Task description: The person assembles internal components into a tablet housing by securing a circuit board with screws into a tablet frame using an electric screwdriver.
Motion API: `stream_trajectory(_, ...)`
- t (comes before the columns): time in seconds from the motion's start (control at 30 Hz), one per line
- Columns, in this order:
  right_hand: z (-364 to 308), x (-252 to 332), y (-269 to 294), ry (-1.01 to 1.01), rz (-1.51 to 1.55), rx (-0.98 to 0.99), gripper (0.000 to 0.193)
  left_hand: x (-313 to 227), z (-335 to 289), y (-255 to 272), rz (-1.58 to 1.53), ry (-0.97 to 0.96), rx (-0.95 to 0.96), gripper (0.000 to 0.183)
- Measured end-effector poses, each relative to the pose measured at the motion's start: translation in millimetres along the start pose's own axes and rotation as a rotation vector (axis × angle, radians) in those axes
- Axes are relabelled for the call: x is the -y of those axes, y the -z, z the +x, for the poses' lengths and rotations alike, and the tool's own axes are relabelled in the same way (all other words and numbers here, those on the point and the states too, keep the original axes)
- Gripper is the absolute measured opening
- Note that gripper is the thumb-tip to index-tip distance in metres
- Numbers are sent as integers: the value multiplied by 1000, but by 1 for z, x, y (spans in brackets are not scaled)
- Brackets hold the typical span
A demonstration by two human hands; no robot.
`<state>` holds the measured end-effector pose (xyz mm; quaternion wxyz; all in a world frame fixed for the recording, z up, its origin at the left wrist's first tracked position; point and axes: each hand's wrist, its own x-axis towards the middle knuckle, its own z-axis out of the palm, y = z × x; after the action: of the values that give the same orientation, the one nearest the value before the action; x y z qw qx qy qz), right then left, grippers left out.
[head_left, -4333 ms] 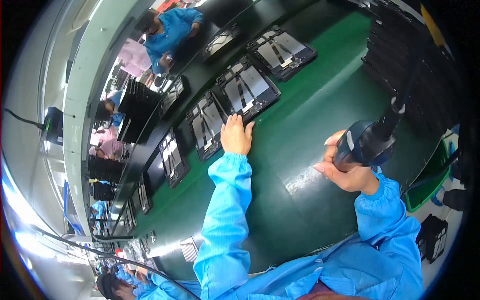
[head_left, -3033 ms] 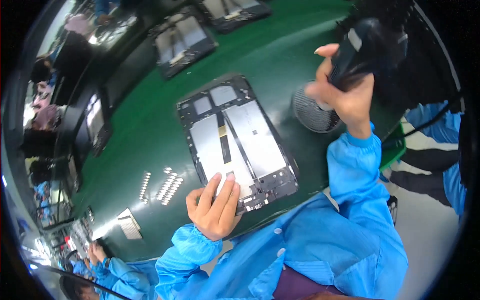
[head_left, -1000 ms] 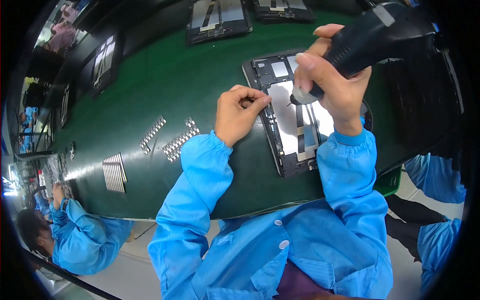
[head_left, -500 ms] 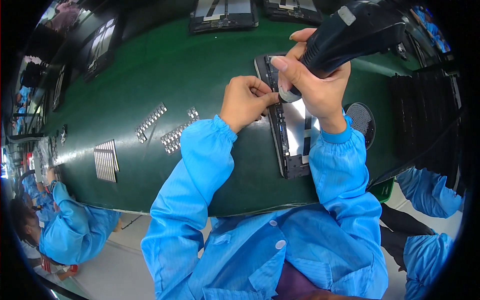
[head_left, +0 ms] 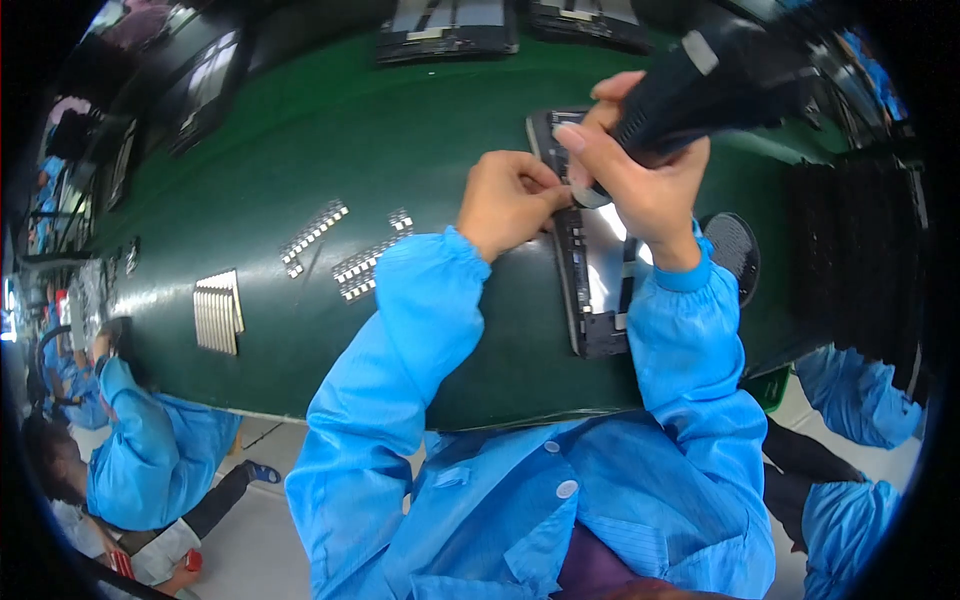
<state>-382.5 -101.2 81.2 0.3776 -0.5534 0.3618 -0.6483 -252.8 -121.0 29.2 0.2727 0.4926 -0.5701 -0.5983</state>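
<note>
An opened tablet (head_left: 600, 270), with a dark frame and a shiny silver panel, lies on the green table in front of me. My right hand (head_left: 655, 185) is wrapped round a thick black power screwdriver (head_left: 690, 95). Its light-grey nose points down at the tablet's left edge. Beside that nose, the thumb and fingers of my left hand (head_left: 508, 203) are pinched together at the same edge. What they hold, if anything, is hidden. The screwdriver's bit cannot be made out.
Strips of small black-and-white parts (head_left: 315, 235) and a stack of silver strips (head_left: 217, 315) lie to the left. A round dish of tiny pieces (head_left: 735, 255) sits right of the tablet. More tablets (head_left: 447, 30) stand at the far side. Co-workers sit left and right.
The whole scene has shifted slightly to the right in the picture. Both hands and the screwdriver stay at the tablet's left edge, with little movement against it.
</note>
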Motion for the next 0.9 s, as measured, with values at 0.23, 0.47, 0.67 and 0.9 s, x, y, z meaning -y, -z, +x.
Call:
stream_trajectory(0.23,-12,2,2,87,-100,28,32,5,-35,44,442,-283,-17,22)
stream_trajectory(0.47,-2,6,10,106,-42,-7,33,9,-69,105,829,-109,-315,39)
stream_trajectory(0.67,6,50,94,170,-153,-74,30,11,-59,104,382,-1,-216,22)
stream_trajectory(0.9,-46,44,189,166,-236,-386,26,14,-50,70,420,-79,-190,15)
